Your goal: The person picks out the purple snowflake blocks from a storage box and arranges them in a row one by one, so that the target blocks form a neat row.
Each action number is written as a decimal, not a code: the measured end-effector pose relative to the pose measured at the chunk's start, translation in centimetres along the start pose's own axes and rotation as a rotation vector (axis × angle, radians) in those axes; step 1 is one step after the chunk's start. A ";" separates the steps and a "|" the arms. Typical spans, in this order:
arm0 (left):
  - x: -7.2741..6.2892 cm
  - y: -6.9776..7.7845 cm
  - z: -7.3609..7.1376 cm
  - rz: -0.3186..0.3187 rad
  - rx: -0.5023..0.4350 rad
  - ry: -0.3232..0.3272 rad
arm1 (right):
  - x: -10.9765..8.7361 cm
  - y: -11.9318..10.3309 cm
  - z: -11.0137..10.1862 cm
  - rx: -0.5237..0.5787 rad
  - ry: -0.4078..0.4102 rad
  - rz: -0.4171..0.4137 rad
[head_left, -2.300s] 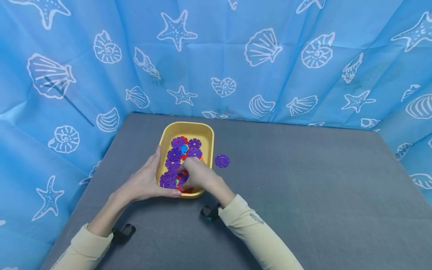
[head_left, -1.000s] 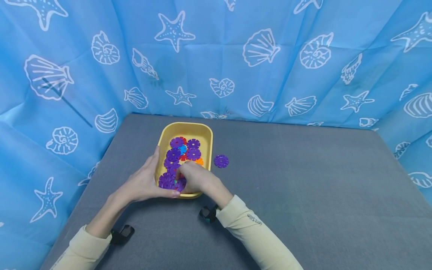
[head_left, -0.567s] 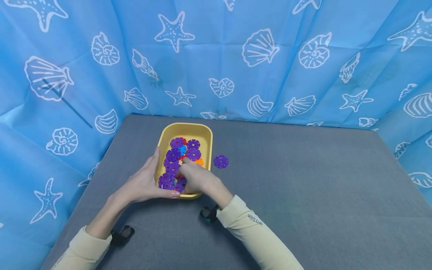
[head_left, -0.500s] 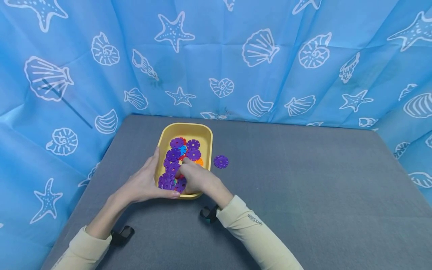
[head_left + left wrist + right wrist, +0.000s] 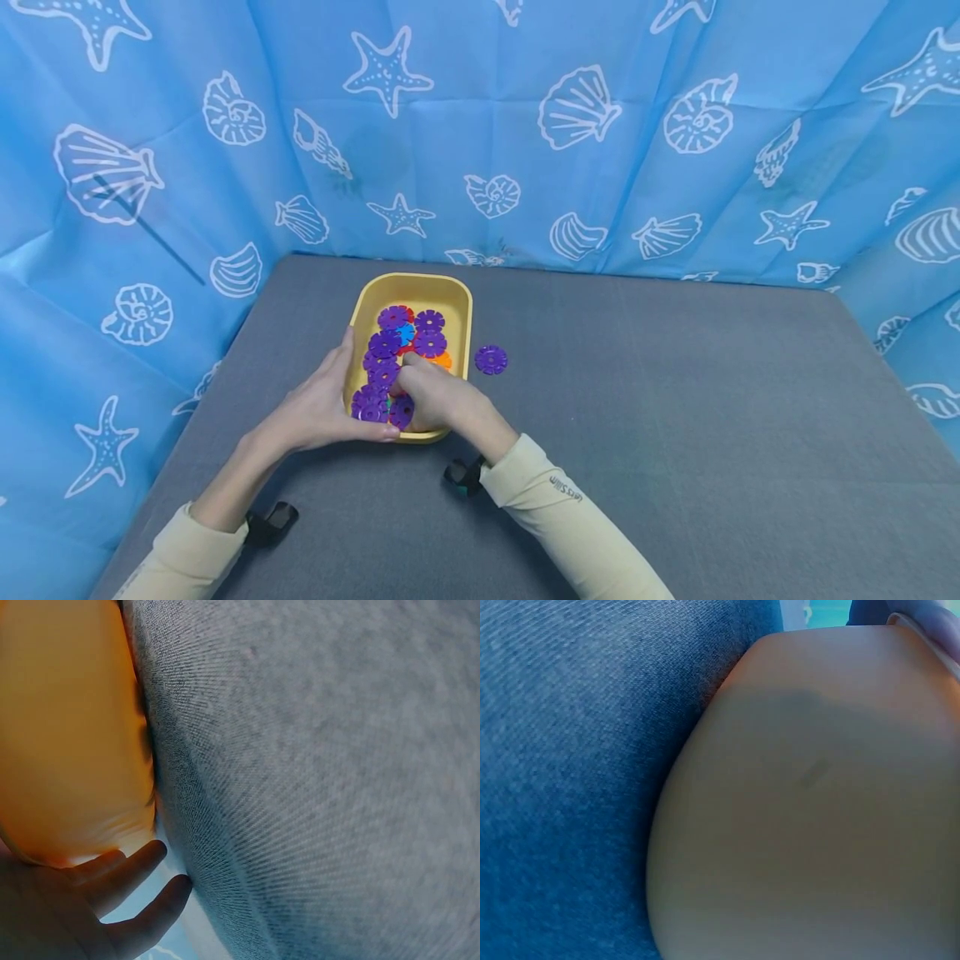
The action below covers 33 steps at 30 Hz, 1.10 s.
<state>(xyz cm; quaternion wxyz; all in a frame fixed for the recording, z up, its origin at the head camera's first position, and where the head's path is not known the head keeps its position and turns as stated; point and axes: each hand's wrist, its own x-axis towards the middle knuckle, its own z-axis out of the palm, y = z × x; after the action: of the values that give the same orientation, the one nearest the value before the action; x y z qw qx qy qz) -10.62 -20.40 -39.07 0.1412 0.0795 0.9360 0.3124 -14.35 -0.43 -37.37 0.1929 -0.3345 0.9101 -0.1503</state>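
A yellow plastic bin (image 5: 417, 283) stands on the grey table with snowflake-shaped disc pieces inside. Most of those showing are purple discs (image 5: 430, 342); a blue disc (image 5: 405, 334), an orange disc (image 5: 444, 360) and bits of red lie among them. My left hand (image 5: 318, 406) holds the bin's near left corner, thumb along the near rim and fingers against the left wall. In the left wrist view those fingers spread along the outer wall. My right hand (image 5: 435, 393) reaches over the right rim, bent down into the pieces. Its fingertips are hidden, so I cannot tell whether they hold a disc.
One loose purple disc (image 5: 491, 359) lies on the table (image 5: 675, 400) just right of the bin. A blue curtain (image 5: 480, 125) with white shell drawings hangs behind and at both sides. Black wrist cameras hang below both forearms close to the table.
The right fingers have shifted slightly among the pieces. Red pieces at the bin's near end are now mostly out of sight, and a purple disc shows there. The left hand keeps its hold.
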 end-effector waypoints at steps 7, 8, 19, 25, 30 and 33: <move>0.0 0.1 -0.1 -0.004 -0.003 -0.005 | 0.1 0.0 0.0 -0.034 0.009 -0.043; 0.0 0.1 -0.1 -0.005 -0.002 -0.006 | 0.1 0.1 0.0 -0.039 0.015 -0.055; 0.1 0.1 0.0 -0.005 0.003 -0.002 | 0.1 0.3 0.3 -0.041 0.082 -0.112; 0.0 0.0 0.0 0.010 0.009 0.005 | -0.2 0.3 0.4 0.028 0.147 -0.089; -0.1 0.0 -0.1 0.024 0.004 0.006 | -0.5 0.4 0.4 0.134 0.227 -0.080; -0.1 0.1 -0.1 0.024 -0.002 0.003 | -0.8 0.4 0.1 0.180 0.284 -0.073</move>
<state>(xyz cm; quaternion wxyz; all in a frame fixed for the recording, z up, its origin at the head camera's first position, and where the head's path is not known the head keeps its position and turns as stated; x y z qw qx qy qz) -10.56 -20.40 -38.94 0.1362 0.0901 0.9349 0.3150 -13.94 0.40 -37.46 0.0858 -0.3243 0.8982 -0.2842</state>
